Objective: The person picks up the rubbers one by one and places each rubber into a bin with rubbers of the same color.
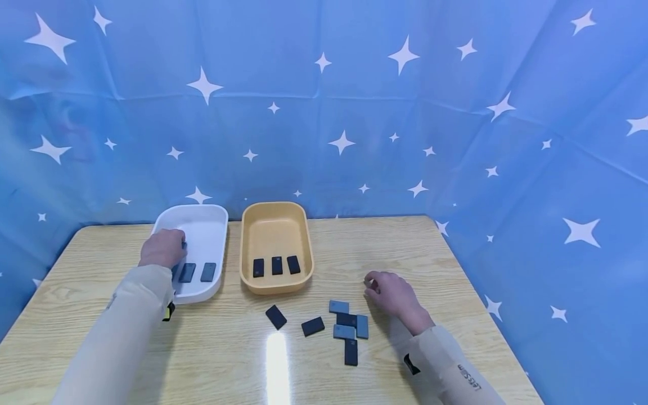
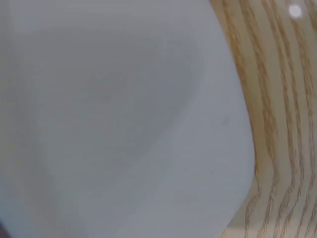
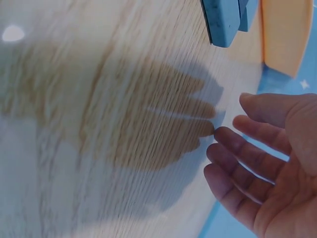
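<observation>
My left hand (image 1: 163,247) is inside the white tray (image 1: 215,216), its fingers pinching a small blue-grey rectangular block (image 1: 184,246), mostly hidden by the hand. Two grey-blue blocks (image 1: 208,272) lie nearer the tray's front, and another (image 1: 174,270) shows partly beside the wrist. Over the wooden table on the right, my right hand (image 1: 395,295) holds nothing; the right wrist view shows its fingers (image 3: 242,171) loosely bent and apart. Just left of it lies a cluster of blue-grey blocks (image 1: 362,326) and black blocks (image 1: 351,352). The left wrist view has only the tray's wall (image 2: 208,148) and wood.
A yellow-orange tray (image 1: 275,216) with three black blocks (image 1: 277,265) stands right of the white one. Two more black blocks (image 1: 313,326) lie on the table (image 1: 217,354) in front. A blue star-patterned cloth (image 1: 283,129) hangs behind and along the right side.
</observation>
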`<control>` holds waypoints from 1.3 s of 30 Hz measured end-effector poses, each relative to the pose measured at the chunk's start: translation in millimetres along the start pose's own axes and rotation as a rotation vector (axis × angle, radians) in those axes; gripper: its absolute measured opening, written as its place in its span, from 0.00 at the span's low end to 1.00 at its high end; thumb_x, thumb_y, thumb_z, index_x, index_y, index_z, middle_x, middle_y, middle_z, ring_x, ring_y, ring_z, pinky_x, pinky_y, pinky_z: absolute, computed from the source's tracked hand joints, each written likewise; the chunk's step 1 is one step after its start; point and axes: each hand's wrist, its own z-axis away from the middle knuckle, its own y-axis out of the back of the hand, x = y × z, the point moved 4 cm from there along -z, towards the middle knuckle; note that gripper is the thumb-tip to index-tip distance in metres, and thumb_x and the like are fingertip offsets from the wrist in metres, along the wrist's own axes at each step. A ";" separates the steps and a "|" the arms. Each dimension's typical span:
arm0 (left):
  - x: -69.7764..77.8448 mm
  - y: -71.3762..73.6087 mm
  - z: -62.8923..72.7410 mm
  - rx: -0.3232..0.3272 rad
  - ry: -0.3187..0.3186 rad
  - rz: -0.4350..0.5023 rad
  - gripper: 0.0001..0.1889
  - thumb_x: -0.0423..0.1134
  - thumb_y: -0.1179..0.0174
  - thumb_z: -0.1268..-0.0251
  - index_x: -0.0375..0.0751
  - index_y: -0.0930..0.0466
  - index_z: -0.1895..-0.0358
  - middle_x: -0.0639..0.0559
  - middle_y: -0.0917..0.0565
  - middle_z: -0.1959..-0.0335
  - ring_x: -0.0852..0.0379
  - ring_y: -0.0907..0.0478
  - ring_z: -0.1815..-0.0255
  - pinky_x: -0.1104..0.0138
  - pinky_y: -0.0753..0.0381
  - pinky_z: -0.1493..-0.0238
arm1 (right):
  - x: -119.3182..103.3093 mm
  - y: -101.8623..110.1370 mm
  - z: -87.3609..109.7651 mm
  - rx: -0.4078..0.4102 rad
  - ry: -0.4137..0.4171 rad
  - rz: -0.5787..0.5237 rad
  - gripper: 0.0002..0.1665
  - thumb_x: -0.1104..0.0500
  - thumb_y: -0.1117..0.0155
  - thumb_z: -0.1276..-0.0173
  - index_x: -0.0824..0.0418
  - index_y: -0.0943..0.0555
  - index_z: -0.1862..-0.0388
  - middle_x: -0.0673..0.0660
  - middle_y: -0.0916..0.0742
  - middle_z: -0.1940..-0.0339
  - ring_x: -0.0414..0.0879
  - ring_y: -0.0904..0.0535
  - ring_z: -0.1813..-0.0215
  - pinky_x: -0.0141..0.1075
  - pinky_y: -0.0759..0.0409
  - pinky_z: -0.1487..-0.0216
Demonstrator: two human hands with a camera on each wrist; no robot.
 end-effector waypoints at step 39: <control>43.7 40.9 81.9 0.167 -0.246 0.014 0.15 0.38 0.37 0.37 0.39 0.19 0.48 0.41 0.13 0.58 0.46 0.16 0.62 0.50 0.18 0.60 | -13.6 0.2 -3.2 -0.005 0.067 -0.030 0.16 0.55 0.34 0.34 0.57 0.18 0.48 0.54 0.12 0.60 0.46 0.16 0.59 0.45 0.18 0.58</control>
